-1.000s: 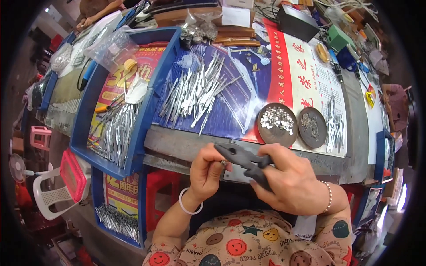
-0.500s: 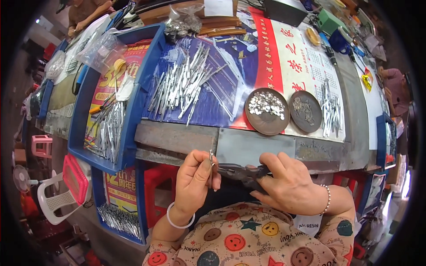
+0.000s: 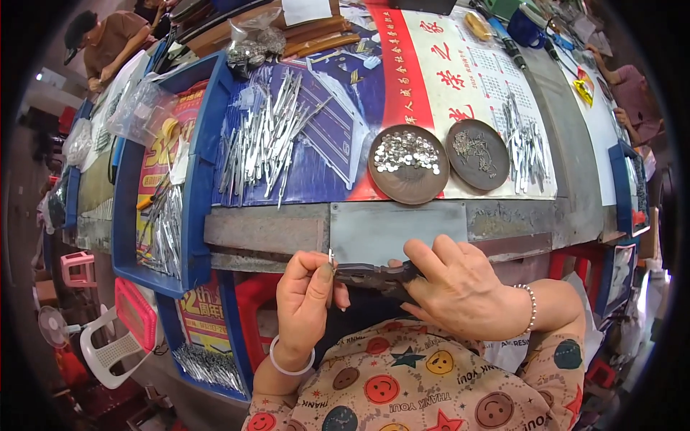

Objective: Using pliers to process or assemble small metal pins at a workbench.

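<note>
A small thin silver metal piece (image 3: pixel 331 256) stands upright between the thumb and fingers of my left hand (image 3: pixel 303 305). Dark-handled pliers (image 3: pixel 365 273) are gripped in my right hand (image 3: pixel 460 291), their nose pointing left. The tips of the pliers meet the metal piece at my left fingertips; whether they clamp it is too small to tell. Beyond my hands, a round brown dish (image 3: pixel 408 192) holds shiny silver discs. Beside it, a second brown dish (image 3: pixel 463 174) carries tiny wire-like metal parts.
Slim metal strips (image 3: pixel 262 140) lie heaped on the blue sheet, with another pile (image 3: pixel 526 144) at right. A blue tray (image 3: pixel 194 251) of strips stands left, above a lower blue tray (image 3: pixel 244 366). A pale metal plate (image 3: pixel 392 223) covers the table edge. Co-workers sit at both sides.
My view has shifted, so the dishes and strips appear farther left. The pliers' nose and the metal piece have come closer together, and the piece shows less above my left fingers.
</note>
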Motion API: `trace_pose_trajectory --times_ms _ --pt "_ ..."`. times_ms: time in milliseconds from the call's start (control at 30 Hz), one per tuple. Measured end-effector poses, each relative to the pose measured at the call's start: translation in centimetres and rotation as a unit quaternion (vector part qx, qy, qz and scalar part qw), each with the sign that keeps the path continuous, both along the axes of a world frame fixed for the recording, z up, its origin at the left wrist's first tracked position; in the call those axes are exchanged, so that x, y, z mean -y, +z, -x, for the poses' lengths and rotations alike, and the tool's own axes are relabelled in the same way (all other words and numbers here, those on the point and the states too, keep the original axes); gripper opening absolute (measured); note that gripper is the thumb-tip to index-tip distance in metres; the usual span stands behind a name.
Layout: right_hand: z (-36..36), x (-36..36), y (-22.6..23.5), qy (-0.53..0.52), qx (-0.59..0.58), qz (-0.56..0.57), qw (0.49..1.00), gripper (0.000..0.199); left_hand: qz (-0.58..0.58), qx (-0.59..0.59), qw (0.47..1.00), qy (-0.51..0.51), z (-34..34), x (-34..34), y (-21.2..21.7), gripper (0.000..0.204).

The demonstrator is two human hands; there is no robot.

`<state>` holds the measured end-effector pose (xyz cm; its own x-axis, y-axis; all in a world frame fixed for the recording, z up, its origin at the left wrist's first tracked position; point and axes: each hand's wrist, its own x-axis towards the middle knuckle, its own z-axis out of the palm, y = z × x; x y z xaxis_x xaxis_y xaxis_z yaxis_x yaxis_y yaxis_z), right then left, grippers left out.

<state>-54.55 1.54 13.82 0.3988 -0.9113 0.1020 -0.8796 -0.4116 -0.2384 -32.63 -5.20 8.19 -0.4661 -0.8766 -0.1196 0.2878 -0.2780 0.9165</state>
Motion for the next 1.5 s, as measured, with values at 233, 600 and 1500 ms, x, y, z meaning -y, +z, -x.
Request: trace_pose_trajectory --times_ms 233,600,1500 --pt "-0.2 0.2 -0.4 0.0 -0.017 0.0 1.0 0.008 -0.017 0.004 1.0 0.021 0.6 0.2 -0.4 0.012" --pt "-0.2 1.0 -1.9 -0.002 0.071 -0.038 0.997 0.012 -0.025 0.009 0.999 0.035 0.3 0.5 -1.1 0.012" --pt "-0.7 0.6 -2.0 0.002 0.069 -0.063 0.996 0.015 -0.05 0.019 0.998 0.02 -0.7 0.3 -0.9 0.011"
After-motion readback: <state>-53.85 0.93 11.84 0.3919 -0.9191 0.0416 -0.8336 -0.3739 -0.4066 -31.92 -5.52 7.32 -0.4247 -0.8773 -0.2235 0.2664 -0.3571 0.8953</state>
